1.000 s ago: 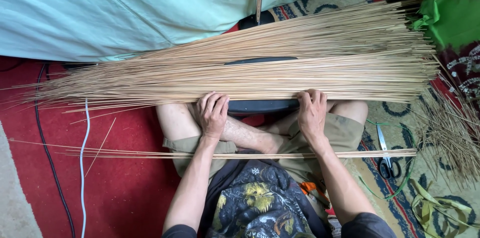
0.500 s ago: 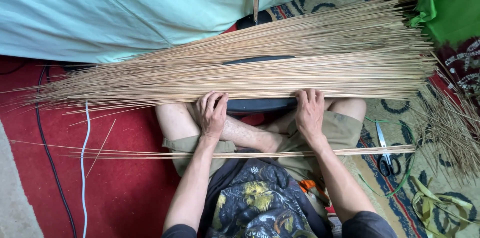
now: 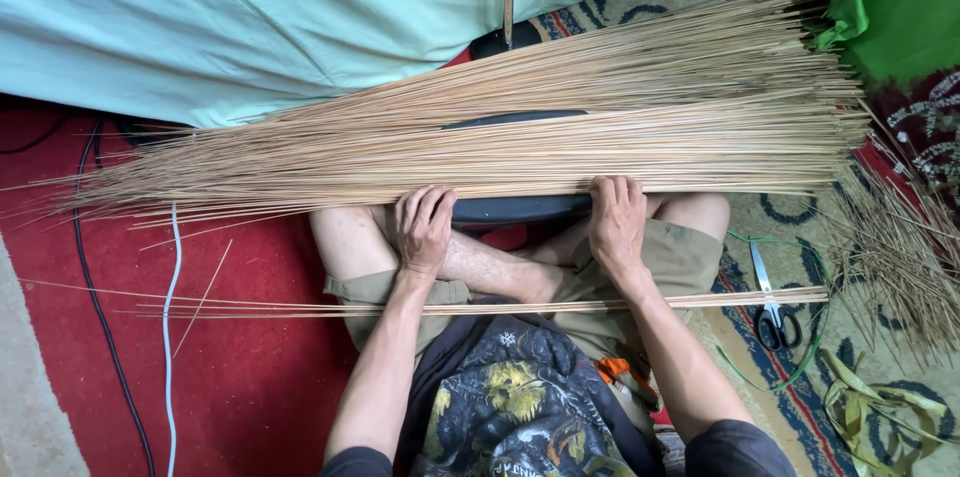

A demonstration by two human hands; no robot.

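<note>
We press our left hand (image 3: pixel 424 229) and right hand (image 3: pixel 617 222), fingers spread flat and grasping nothing, onto the broad sheaf of thin tan sticks (image 3: pixel 500 132) across our lap, apparently pinning it level over the dark curved board (image 3: pixel 520 209).

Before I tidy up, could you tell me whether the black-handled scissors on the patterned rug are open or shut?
Shut: the black-handled scissors lie flat on the patterned rug, blades together in one narrow line.

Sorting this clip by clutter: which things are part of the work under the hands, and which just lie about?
In hand: stick bundle, dark board, left hand, right hand, thin sticks across lap.
Lying about: scissors, white cable, green cloth.
</note>
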